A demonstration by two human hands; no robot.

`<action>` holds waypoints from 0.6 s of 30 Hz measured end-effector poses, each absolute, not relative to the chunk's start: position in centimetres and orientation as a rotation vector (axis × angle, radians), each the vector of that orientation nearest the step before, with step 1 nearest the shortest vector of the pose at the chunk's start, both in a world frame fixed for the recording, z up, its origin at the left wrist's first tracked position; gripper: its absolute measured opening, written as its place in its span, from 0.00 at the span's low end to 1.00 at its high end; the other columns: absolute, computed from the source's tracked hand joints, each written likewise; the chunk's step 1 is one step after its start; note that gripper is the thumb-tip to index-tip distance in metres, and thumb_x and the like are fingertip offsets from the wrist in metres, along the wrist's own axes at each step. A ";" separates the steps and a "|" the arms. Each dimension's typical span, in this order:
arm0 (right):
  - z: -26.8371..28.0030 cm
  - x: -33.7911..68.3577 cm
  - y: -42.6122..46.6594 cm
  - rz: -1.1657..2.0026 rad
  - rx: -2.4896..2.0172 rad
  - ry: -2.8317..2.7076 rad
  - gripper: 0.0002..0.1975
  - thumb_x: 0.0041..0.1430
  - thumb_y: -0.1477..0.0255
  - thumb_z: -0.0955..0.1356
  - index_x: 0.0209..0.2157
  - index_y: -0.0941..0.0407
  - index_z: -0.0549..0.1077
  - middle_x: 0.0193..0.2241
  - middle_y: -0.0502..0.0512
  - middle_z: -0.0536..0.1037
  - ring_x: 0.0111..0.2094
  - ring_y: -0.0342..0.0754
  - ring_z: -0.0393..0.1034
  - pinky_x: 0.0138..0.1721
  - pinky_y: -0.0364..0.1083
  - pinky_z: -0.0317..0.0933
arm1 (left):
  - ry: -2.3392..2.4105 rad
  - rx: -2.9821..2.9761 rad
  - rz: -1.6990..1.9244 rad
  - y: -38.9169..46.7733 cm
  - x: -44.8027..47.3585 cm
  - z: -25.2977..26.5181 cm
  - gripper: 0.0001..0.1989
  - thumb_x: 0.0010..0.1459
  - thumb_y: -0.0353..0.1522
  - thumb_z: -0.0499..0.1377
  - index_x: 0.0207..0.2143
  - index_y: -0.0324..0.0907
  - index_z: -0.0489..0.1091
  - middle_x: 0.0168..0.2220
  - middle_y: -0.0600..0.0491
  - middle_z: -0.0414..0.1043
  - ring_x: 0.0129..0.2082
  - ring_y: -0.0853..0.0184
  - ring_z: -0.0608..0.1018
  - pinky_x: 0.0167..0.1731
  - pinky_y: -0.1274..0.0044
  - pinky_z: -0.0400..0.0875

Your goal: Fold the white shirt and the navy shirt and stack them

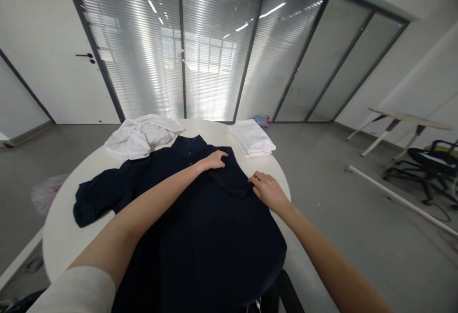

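Head view: I had both hands on a dark navy shirt (200,217) spread flat across the round white table (64,236).

The shirt lay collar-far, one sleeve flung out to the left, the right sleeve folded in over the chest. My left hand (214,160) pressed flat and released on that folded sleeve near the collar; my right hand (267,190) pinched the fold's near-right edge. Far left sat a crumpled white garment (141,135), touching the shirt's shoulder; far right, a folded white stack (252,137) lay apart from it. My forearms hid part of the shirt.
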State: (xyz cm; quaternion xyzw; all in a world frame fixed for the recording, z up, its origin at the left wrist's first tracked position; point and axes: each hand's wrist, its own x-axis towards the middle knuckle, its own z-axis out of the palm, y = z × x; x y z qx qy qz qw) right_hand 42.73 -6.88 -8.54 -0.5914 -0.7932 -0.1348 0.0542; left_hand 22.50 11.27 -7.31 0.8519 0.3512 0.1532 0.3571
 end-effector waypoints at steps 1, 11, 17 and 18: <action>-8.4 42.8 -7.0 -0.371 -1.780 -2.399 0.13 0.60 0.80 0.63 0.42 0.57 0.77 0.40 0.60 0.75 0.41 0.55 0.69 0.44 0.52 0.63 | 0.905 2.217 0.402 11.2 22.6 -7.3 0.34 0.45 0.23 0.61 0.58 0.38 0.70 0.60 0.42 0.67 0.58 0.53 0.72 0.54 0.71 0.69; -7.7 38.9 -3.5 -0.076 -1.604 -2.231 0.24 0.70 0.63 0.59 0.63 0.57 0.66 0.64 0.66 0.63 0.65 0.59 0.57 0.62 0.59 0.55 | 0.948 2.109 0.315 10.3 19.4 -5.3 0.38 0.46 0.37 0.69 0.60 0.38 0.66 0.52 0.39 0.72 0.43 0.55 0.79 0.35 0.73 0.76; -10.1 37.9 -2.5 0.087 -1.784 -2.411 0.32 0.68 0.50 0.56 0.68 0.50 0.58 0.69 0.64 0.54 0.68 0.66 0.48 0.63 0.67 0.49 | 0.979 2.331 0.600 8.7 11.3 -3.9 0.24 0.55 0.39 0.61 0.53 0.37 0.72 0.46 0.44 0.74 0.42 0.61 0.77 0.45 0.71 0.73; -10.1 37.9 -2.4 0.098 -1.790 -2.411 0.32 0.68 0.50 0.57 0.67 0.50 0.59 0.68 0.65 0.55 0.68 0.66 0.48 0.62 0.68 0.49 | 1.024 2.333 0.619 8.3 8.7 -3.6 0.24 0.56 0.40 0.59 0.52 0.38 0.72 0.45 0.45 0.75 0.41 0.62 0.77 0.44 0.71 0.73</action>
